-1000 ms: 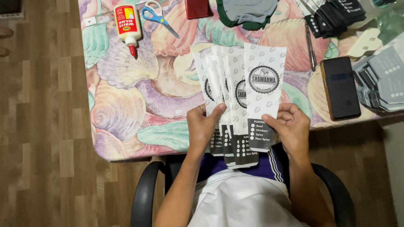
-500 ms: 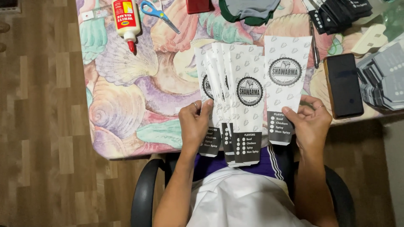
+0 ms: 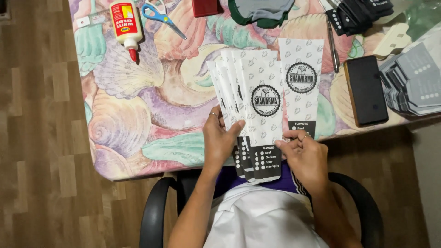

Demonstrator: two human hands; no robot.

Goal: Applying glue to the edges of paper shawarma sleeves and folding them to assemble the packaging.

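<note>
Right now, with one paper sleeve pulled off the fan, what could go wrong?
The left hand pins the fanned paper sleeves only near their lower part, which overhangs the table edge; they could slide off into the lap. The right hand grips the single sleeve by its bottom end, so it may bend or crease. Set down further right, that sleeve could bump the black phone.

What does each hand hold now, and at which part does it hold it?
The left hand holds a fanned stack of paper bags near their lower part. The right hand holds a single paper bag at its bottom end.
</note>
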